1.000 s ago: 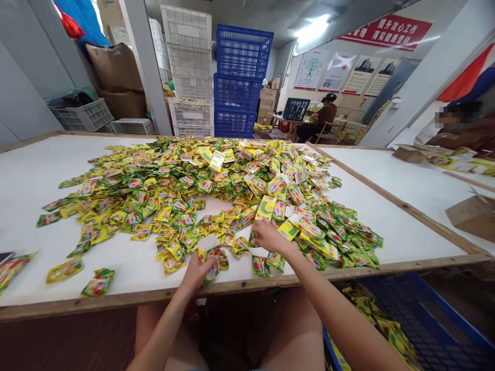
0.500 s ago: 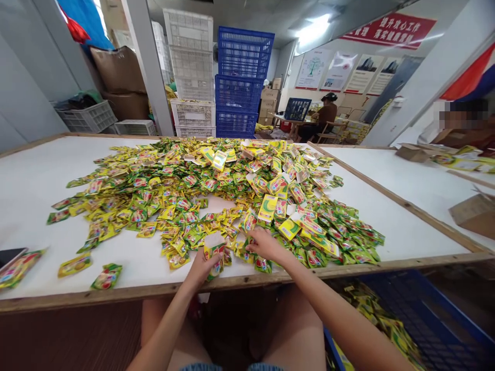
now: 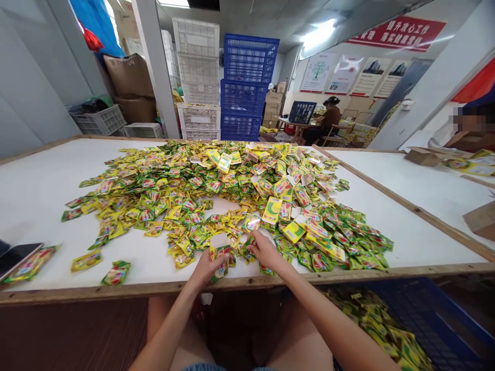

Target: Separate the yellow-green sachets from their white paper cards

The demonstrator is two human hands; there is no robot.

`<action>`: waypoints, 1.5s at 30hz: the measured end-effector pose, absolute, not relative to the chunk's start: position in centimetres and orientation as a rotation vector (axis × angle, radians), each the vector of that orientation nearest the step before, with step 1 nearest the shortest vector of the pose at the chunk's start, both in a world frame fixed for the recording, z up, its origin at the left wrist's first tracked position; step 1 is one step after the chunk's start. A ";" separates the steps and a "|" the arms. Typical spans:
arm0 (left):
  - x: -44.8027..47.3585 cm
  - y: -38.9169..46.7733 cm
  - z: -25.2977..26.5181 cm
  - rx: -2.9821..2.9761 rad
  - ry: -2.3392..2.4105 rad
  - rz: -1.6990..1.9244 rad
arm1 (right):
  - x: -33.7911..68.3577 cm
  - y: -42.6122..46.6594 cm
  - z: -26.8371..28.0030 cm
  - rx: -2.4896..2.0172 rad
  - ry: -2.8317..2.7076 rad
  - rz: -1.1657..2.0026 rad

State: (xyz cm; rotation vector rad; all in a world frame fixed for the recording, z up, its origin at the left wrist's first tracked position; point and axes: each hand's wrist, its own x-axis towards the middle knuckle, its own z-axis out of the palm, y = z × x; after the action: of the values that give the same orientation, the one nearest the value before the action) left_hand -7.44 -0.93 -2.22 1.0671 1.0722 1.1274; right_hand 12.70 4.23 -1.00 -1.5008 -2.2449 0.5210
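My left hand (image 3: 205, 267) is closed around a small yellow and green carton (image 3: 219, 248) near the table's front edge; its white top flap stands up. A little to the right, my right hand (image 3: 267, 250) pinches a small green packet (image 3: 249, 246) between thumb and fingers, just above other packets. A wide heap of yellow and green packets (image 3: 185, 206) spreads out beyond both hands. Several cartons lie on the heap's right side, among them a yellow carton (image 3: 272, 210) close to my right hand.
A wooden rim (image 3: 154, 291) edges the white table. A phone (image 3: 19, 257) lies at the left beside a larger packet (image 3: 33, 265). Below right is a blue crate (image 3: 444, 319) with packets. Stacked crates (image 3: 250, 62) stand behind; a person (image 3: 330, 118) sits at another table.
The view has shifted slightly, so the scene sits a little further right. My left hand still holds the carton, and my right hand stays low by the green packet.
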 end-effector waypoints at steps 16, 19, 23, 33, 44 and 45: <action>-7.1 -0.4 -2.0 1.022 1.010 1.101 | 6.0 5.4 5.2 -0.822 -2.203 0.664; -7.2 -0.4 -1.9 1.037 0.981 1.089 | 6.1 5.8 5.2 -0.707 -2.337 0.582; -7.3 -0.5 -1.6 1.068 0.939 1.062 | 6.3 5.7 5.7 -0.666 -2.477 0.510; -7.4 -0.7 -1.5 1.053 0.899 1.075 | 6.0 5.7 6.7 -0.672 -2.593 0.442; -7.6 -0.9 -1.1 1.066 0.876 1.054 | 4.5 5.4 5.6 -0.498 -2.651 0.322; -7.6 -0.9 -1.2 1.068 0.881 1.051 | 4.5 5.5 5.2 -0.487 -2.640 0.299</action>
State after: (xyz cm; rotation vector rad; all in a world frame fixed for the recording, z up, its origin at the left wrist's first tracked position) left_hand -7.64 -0.91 -1.15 1.0677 0.8813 1.0512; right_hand 4.51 5.49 5.21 -0.4869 -2.6403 0.2990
